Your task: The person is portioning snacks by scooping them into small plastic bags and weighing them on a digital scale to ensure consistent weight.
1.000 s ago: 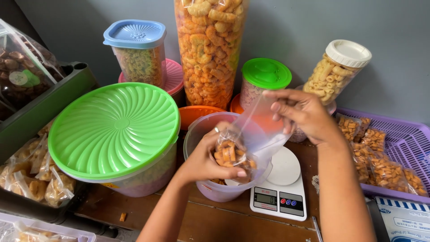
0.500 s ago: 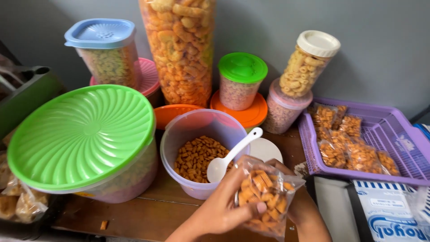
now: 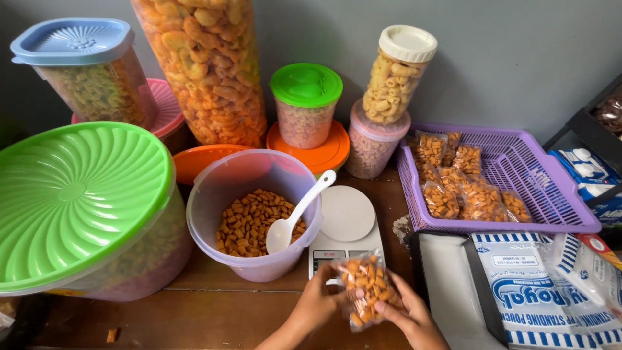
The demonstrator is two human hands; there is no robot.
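A small clear plastic bag of orange snack pieces (image 3: 366, 288) is held between both hands at the bottom of the view, just in front of a small white kitchen scale (image 3: 346, 223). My left hand (image 3: 317, 304) grips its left side, and my right hand (image 3: 408, 314) grips its lower right. Left of the scale stands a translucent lilac tub (image 3: 214, 194) holding the same snack pieces, with a white plastic spoon (image 3: 298, 217) resting in it.
A purple basket (image 3: 551, 188) at the right holds several filled snack bags. A large container with a green lid (image 3: 74, 194) sits at the left. Tall jars and tubs of snacks line the back wall. Printed pouch packs (image 3: 525, 285) lie at the lower right.
The view has shifted, bringing the scale into sight. Both hands have carried the filled bag down and toward me, in front of the scale.
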